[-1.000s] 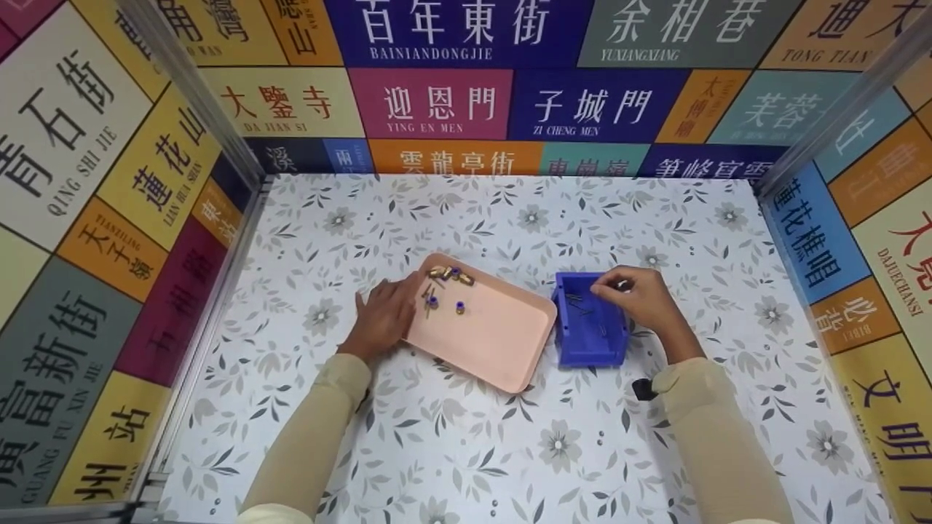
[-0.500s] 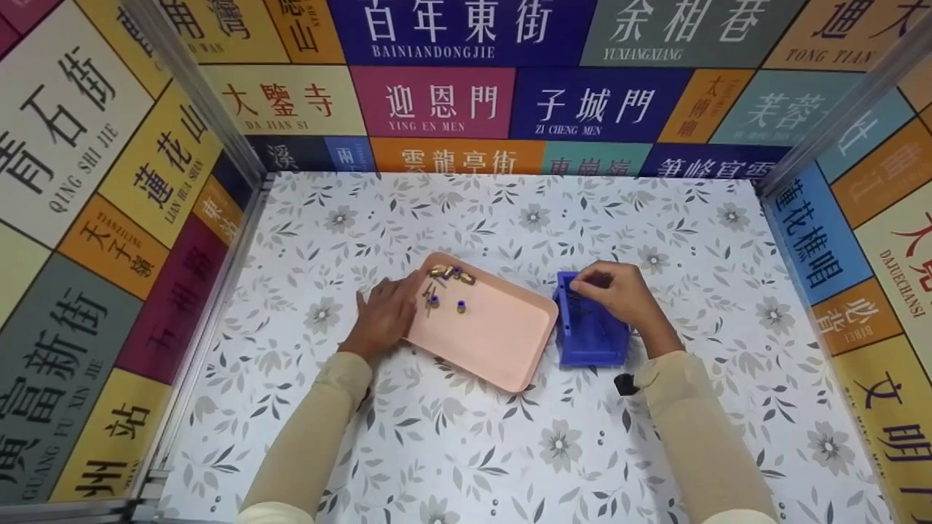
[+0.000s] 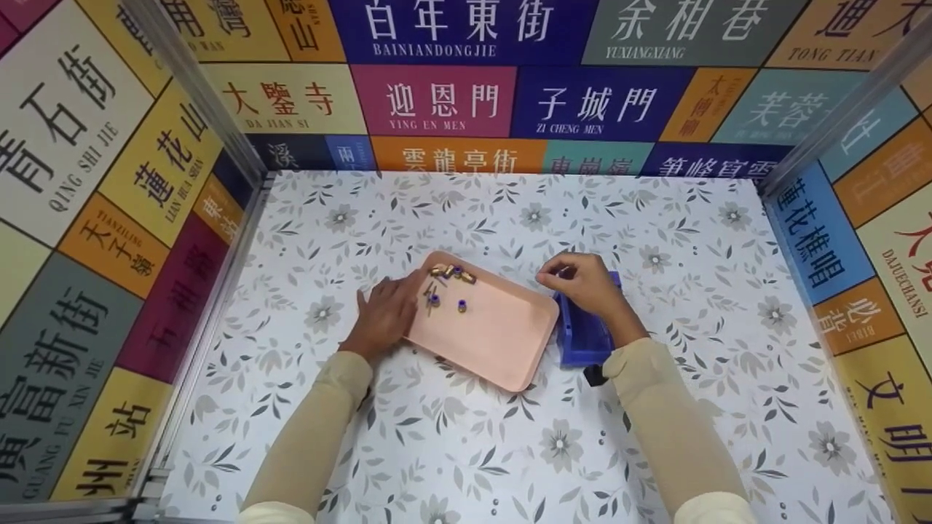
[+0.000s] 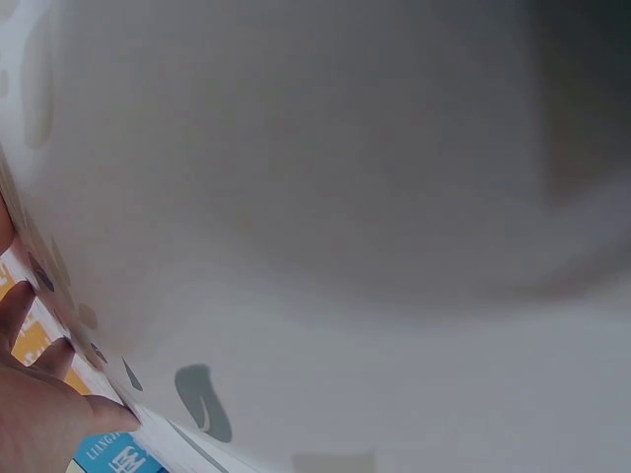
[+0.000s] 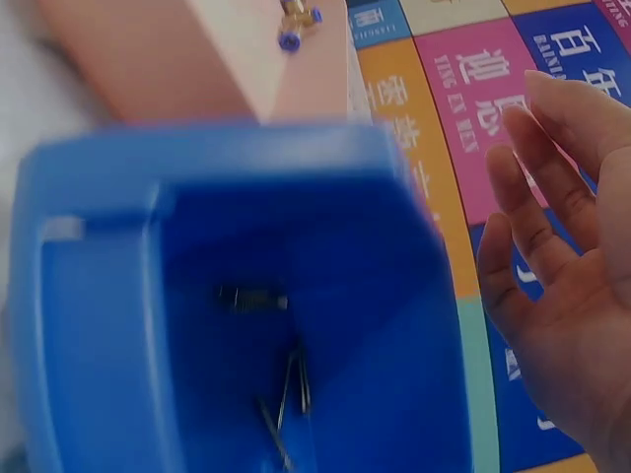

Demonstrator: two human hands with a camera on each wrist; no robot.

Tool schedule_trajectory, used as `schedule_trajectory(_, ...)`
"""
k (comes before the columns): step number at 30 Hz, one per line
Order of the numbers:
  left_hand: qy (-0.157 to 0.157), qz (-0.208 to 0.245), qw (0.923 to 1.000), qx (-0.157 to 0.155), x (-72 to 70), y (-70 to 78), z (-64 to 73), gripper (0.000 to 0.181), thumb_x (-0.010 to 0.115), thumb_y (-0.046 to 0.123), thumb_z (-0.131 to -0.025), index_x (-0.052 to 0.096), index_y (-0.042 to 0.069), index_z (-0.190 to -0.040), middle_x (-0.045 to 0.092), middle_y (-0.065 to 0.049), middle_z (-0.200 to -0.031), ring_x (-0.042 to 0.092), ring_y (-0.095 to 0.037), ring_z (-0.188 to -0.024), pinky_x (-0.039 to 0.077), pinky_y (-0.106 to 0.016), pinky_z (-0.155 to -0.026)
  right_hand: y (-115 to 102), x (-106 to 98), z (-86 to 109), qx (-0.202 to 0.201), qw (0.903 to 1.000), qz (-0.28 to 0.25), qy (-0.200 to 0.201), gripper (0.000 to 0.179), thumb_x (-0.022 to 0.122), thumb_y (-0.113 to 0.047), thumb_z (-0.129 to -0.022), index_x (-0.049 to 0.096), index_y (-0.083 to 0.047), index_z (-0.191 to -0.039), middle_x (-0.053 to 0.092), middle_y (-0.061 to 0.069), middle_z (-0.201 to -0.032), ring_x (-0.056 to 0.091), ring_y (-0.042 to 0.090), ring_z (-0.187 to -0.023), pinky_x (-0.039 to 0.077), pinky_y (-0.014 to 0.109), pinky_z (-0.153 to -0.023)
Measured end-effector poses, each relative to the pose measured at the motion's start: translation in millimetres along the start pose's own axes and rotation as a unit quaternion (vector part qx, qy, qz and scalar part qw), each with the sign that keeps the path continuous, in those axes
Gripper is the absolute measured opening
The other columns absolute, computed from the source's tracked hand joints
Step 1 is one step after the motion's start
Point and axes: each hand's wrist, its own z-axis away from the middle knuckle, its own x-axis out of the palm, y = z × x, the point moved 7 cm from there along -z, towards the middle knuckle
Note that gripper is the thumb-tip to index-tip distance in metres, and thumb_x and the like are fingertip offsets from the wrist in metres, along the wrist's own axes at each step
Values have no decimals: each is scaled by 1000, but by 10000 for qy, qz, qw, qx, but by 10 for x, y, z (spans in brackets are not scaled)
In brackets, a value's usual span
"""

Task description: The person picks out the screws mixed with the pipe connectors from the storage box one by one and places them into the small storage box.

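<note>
My left hand (image 3: 382, 313) rests against the left rim of a pink tray (image 3: 495, 335), its fingers spread fairly straight. Gathered at the tray's upper left are brass pneumatic fittings (image 3: 459, 274) with blue collars, one more fitting (image 3: 462, 306) apart, and a few thin screws (image 3: 428, 308). My right hand (image 3: 582, 282) hovers over the upper left of a blue bin (image 3: 586, 352), fingertips near the tray's right corner. In the right wrist view its fingers are loosely bent, thumb and index tips close, with nothing showing between them. Several screws (image 5: 284, 404) lie inside the bin.
A white floral cloth (image 3: 466, 451) covers the table under tray and bin. Panels of coloured street-name signs (image 3: 437, 102) wall in the back and both sides. The bin stands right beside the tray's right end.
My right hand has moved left, from over the bin's inside to its upper left edge near the tray. My left hand, the tray and its contents have stayed put.
</note>
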Motion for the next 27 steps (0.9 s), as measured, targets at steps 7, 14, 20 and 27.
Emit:
schedule_trajectory(7,14,-66,10000,12,-3,-4,-4,55,25,48,-110,13,43,-164,43,-4,-158,27,-38,-154,5,-80,-115,-160,244,-160,-294,9993,-168,-136,10,80,-24,-90,81,-14,-89,76,3,-86,68,14,-80,55,34,-73)
schedule_trajectory(14,65,-61,9999,82,-5,7,-5,55,24,49,-110,17,40,-164,44,-6,-157,29,-38,-153,7,-81,-114,-253,480,-290,-318,9988,-323,-188,10,81,-17,-88,80,-7,-90,76,12,-87,68,27,-80,55,41,-73)
schedule_trajectory(20,71,-117,9999,104,-10,-1,-3,55,24,50,-110,15,42,-164,44,-5,-157,29,-38,-153,8,-81,-114,-262,672,-387,-211,9988,-373,-229,9,82,-17,-88,80,-9,-88,76,9,-85,67,21,-77,54,38,-71)
schedule_trajectory(27,20,-94,9999,68,-4,-8,-1,55,25,49,-110,14,41,-164,43,-5,-158,28,-39,-153,6,-81,-115,-257,951,-478,-270,9975,-394,-525,6,79,-14,-90,80,-8,-90,75,4,-83,66,14,-74,55,36,-69)
